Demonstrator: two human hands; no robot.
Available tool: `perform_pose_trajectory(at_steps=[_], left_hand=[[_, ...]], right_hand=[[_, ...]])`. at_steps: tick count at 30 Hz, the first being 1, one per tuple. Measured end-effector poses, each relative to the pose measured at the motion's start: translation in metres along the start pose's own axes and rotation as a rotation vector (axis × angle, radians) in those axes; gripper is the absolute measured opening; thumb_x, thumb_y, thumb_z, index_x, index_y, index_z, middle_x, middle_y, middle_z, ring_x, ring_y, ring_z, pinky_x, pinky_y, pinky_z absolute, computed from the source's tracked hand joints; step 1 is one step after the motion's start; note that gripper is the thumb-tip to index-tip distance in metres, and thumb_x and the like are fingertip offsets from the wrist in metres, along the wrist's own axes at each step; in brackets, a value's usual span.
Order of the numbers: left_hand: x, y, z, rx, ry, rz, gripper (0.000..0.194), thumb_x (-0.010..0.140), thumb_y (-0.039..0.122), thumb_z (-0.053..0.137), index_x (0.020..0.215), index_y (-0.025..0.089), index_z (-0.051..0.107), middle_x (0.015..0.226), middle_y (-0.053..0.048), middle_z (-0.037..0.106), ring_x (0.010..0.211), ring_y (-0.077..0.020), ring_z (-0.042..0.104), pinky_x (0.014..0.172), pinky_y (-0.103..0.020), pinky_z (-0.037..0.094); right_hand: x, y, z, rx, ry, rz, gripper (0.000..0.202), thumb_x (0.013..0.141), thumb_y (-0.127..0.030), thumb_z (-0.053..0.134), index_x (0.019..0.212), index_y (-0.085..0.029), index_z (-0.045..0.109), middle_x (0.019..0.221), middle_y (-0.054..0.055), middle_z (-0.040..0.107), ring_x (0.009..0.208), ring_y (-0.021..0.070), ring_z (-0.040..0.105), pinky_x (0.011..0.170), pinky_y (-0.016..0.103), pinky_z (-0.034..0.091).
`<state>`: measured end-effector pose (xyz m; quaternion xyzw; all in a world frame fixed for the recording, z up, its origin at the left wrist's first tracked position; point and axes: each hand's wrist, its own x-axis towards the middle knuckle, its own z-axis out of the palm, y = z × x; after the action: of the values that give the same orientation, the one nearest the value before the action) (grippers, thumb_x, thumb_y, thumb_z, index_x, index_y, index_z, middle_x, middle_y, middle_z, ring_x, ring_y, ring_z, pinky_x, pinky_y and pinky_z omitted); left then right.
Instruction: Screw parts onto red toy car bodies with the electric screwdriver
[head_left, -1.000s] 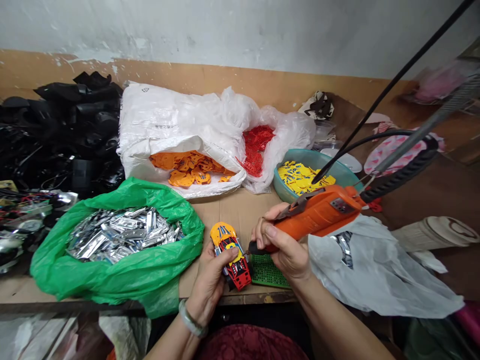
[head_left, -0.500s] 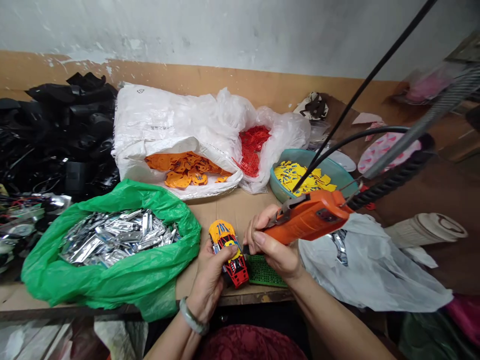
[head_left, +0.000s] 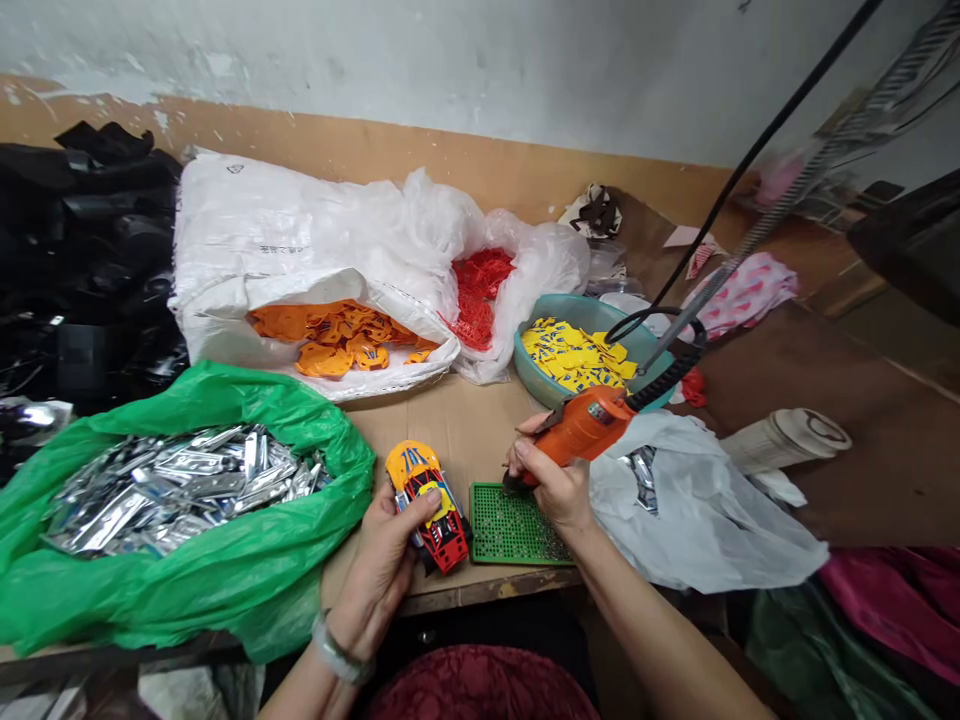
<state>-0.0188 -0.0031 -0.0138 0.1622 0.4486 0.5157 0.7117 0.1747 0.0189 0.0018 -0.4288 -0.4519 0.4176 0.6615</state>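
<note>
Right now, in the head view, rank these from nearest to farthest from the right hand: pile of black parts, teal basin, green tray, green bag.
From the right hand:
1. green tray, just beneath and to its left
2. teal basin, beyond it
3. green bag, left of the toy car
4. pile of black parts, far left

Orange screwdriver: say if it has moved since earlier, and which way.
Yes, to the right: the nose of the orange screwdriver was by the left edge of the green tray, beside the toy car; now it appears over the tray's far edge.
</note>
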Motion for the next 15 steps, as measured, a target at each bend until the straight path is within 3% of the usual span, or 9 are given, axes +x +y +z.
perform_pose_trajectory(at_steps=[15], left_hand=[[-0.0006,0.0037,0.0017,-0.066,-0.008,-0.033,0.048,0.059,0.021,0.091,0.1,0.016,0.068,0.082,-0.002,0.075,0.066,-0.0157,0.069,0.064,-0.028,0.059]], right_hand=[[-0.0003,0.0105,-0.004,-0.013,0.017,0.027,0.026,0.081,-0.032,0.074,0.099,-0.022,0.057,0.063,-0.008,0.06,0.05,0.0127,0.06,0.056,0.031,0.055]])
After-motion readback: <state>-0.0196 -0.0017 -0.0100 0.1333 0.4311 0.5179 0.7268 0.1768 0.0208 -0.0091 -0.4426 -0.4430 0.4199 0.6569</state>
